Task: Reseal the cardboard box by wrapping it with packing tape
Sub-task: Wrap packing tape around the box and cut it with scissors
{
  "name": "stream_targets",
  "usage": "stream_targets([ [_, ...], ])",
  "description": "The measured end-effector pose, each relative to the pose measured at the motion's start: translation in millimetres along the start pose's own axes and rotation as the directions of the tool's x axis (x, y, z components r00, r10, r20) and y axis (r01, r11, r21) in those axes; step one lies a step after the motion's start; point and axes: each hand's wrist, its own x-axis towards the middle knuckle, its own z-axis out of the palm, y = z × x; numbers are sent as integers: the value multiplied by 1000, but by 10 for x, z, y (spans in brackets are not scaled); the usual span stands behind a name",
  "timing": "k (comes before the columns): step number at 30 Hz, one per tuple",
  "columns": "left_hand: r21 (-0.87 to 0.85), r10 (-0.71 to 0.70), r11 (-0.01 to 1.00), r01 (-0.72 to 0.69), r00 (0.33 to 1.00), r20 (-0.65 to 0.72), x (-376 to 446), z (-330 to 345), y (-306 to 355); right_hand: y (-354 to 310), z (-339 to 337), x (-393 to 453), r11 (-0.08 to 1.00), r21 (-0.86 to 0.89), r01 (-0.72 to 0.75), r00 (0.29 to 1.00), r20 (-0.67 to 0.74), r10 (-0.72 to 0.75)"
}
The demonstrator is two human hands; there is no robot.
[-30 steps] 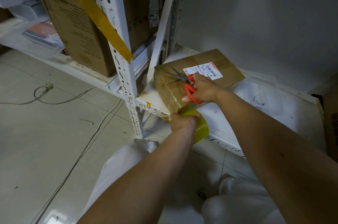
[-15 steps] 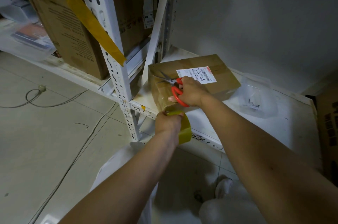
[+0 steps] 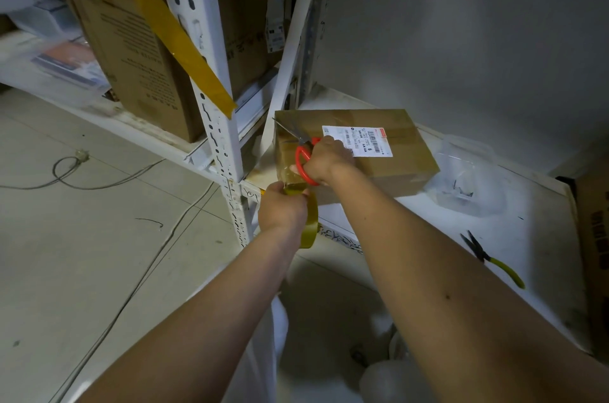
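On the white shelf (image 3: 514,215), near its front left corner: cardboard box (image 3: 395,168), lying flat, white shipping label (image 3: 359,140) on top face, left end wrapped in glossy clear tape. Left hand (image 3: 283,208) at the front edge, just below the box's near left corner, fingers curled round a yellowish packing tape roll (image 3: 309,228); short stretch of tape runs from roll up to the box face. Right hand (image 3: 326,160) on the box's left end, gripping red-handled scissors (image 3: 301,155), blades slightly parted and pointing toward the box's far left corner. Clear plastic bag (image 3: 468,178) touching the box's right end. Yellow-handled pliers (image 3: 491,257) lying well apart, toward the shelf's front right. Adjoining white rack upright (image 3: 211,106) to the left, brown tape strip (image 3: 178,40) hanging diagonally across it, tall cartons (image 3: 138,56) standing behind. Cable (image 3: 99,178) loose on the tiled floor.
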Motion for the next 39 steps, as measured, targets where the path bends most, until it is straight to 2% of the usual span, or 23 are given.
stream_targets([
  [8,41,-31,999,30,999,26,-57,-8,-163,23,-14,20,1000,-5,8,1000,16,-8],
  [11,43,-137,990,135,988,64,-20,-55,-166,8,-23,15,1000,-1,7,1000,28,-7],
  [13,114,-212,973,202,974,84,-16,-78,-247,14,-28,14,1000,4,-3,999,36,3],
  [17,99,-149,985,141,985,84,45,-65,-430,29,-5,47,1000,-4,0,1000,26,0],
  [21,-44,-120,991,126,984,129,89,-59,-484,33,-11,74,999,-27,19,999,47,-17],
  [25,-51,-103,992,112,982,159,181,-86,-481,84,-53,33,997,-4,72,995,67,-71],
  [28,15,-91,996,90,982,166,248,-92,-411,180,-233,-131,963,178,201,969,106,-222],
  [31,40,-56,998,49,978,199,323,-106,-378,392,-478,-324,914,300,274,903,247,-352],
  [33,26,-47,999,43,976,213,344,-116,-374,579,-602,-444,923,306,232,814,459,-356],
  [35,34,-58,998,51,974,220,376,-120,-384,778,-628,-481,966,180,183,717,648,-256],
  [36,40,-64,998,56,972,224,386,-113,-378,860,-614,-484,980,72,187,696,694,-184],
  [39,45,-109,994,102,971,211,392,-88,-370,1074,-501,-376,971,-135,199,706,707,-47],
])
